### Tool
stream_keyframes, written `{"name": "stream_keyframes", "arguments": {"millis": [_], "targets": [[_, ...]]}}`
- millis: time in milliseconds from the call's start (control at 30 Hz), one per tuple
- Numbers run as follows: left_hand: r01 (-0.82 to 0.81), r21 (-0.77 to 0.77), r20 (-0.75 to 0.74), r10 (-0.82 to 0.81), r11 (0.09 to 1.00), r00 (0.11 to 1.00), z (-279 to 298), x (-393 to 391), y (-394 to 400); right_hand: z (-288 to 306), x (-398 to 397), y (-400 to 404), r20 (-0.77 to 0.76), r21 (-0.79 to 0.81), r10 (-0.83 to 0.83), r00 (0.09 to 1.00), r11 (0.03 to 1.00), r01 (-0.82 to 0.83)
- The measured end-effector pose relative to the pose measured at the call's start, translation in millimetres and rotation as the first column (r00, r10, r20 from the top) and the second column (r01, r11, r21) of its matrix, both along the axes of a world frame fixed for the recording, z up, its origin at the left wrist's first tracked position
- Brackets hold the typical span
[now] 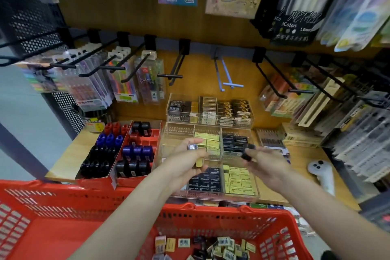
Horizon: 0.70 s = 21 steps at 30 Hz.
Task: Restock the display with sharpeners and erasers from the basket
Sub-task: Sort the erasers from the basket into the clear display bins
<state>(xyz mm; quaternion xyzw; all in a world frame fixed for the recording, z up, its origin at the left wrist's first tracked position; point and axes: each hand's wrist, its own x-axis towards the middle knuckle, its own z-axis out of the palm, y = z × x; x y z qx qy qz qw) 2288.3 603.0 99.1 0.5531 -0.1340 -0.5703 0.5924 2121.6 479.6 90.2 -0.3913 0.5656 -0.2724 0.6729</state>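
Left hand fingers clamped on yellow eraser at frame centre; right hand fingers pinched black sharpener over clear tray.

**Two hands, two trays, one basket at the stationery shelf**

Two hands work over the display: the left hand holds two small items, one silver-wrapped and one yellow, while the right hand holds one black item. One red basket sits in front, with a loose heap of packets too jumbled to count. Two red cardboard trays stand side by side; the left one shows three red sharpeners and three blue sharpeners, the right one three blue and two black at the back. One white controller lies on the shelf.
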Motion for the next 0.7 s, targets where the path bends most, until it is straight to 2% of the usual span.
{"name": "stream_keyframes", "arguments": {"millis": [67, 133, 233, 333, 433, 700], "targets": [[0.024, -0.025, -0.009, -0.024, 0.999, 1.0, -4.4, 4.2, -1.7, -10.1, -14.5, -24.1, -0.263, -0.176, 0.066, 0.962, 0.978, -0.116], [0.078, -0.032, 0.073, -0.076, 0.996, 0.994, -8.7, 5.9, -2.3, -8.9, -17.3, -41.2, -0.516, -0.301, 0.124, 0.847, 0.9, -0.316], [0.104, -0.041, 0.182, -0.095, 0.994, 0.979, -15.4, 5.2, -2.3, 1.0, -3.3, -55.6, -0.734, -0.385, 0.123, 0.668, 0.735, -0.558], [0.076, -0.066, 0.164, -0.064, 0.995, 0.984, -22.1, 6.4, -4.9, 0.0, 18.1, -62.9, -0.822, -0.368, 0.141, 0.551, 0.606, -0.705], [0.049, -0.083, 0.128, -0.038, 0.995, 0.991, -27.0, 8.1, -8.3, -13.3, 33.7, -70.4, -0.875, -0.3, 0.158, 0.457, 0.564, -0.769], [0.021, -0.09, 0.083, -0.014, 0.996, 0.996, -31.5, 2.3, -13.8, -41.6, 47.0, -69.5, -0.871, -0.347, 0.084, 0.485, 0.593, -0.726]]}}
